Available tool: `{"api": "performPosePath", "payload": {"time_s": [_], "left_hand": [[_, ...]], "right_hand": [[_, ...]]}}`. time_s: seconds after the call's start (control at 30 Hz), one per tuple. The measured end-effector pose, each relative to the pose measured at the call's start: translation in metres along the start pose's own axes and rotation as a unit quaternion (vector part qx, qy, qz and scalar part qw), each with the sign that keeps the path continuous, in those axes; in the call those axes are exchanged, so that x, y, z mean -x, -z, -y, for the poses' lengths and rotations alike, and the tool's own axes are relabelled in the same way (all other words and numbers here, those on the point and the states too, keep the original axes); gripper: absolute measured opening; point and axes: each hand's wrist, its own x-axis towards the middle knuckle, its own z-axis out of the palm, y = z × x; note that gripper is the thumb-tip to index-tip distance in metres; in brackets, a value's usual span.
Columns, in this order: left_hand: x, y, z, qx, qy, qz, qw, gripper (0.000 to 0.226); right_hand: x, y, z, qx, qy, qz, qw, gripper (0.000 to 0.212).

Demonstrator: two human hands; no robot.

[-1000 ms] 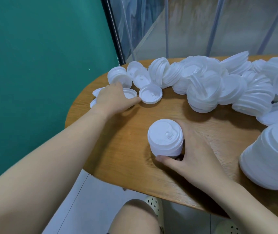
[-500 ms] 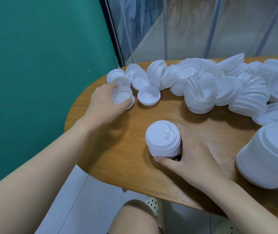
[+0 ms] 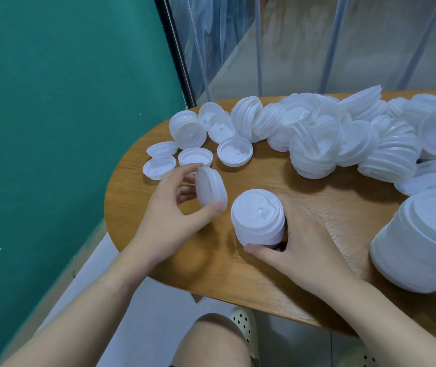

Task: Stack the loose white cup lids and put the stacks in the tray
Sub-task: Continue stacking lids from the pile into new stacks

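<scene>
White lids (image 3: 210, 187) pinched on edge in your left hand (image 3: 174, 207), just left of stack (image 3: 258, 217). Your right hand (image 3: 300, 242) curls round stack, upright on table (image 3: 317, 207).

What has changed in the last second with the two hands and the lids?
The left hand picked a lid from the loose ones at the far left and carried it toward the stack. The right hand kept its grip on the stack, which stayed put.
</scene>
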Motion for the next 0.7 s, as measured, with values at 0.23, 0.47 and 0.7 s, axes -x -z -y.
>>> {"api": "performPosePath", "payload": {"time_s": [0.23,0.47,0.7], "left_hand": [[0.0,-0.008,-0.01,0.005,-0.086,-0.058,0.995,0.075],[0.001,-0.022,-0.023,0.072,-0.076,-0.109,0.988,0.071],[0.02,-0.063,-0.024,0.163,-0.051,-0.088,0.981,0.066]], "right_hand": [[-0.001,0.0,0.0,0.005,0.002,-0.007,1.0,0.077],[-0.001,-0.001,-0.001,0.016,0.005,-0.003,1.0,0.077],[-0.001,0.001,0.002,-0.001,0.002,-0.003,1.0,0.069]]}}
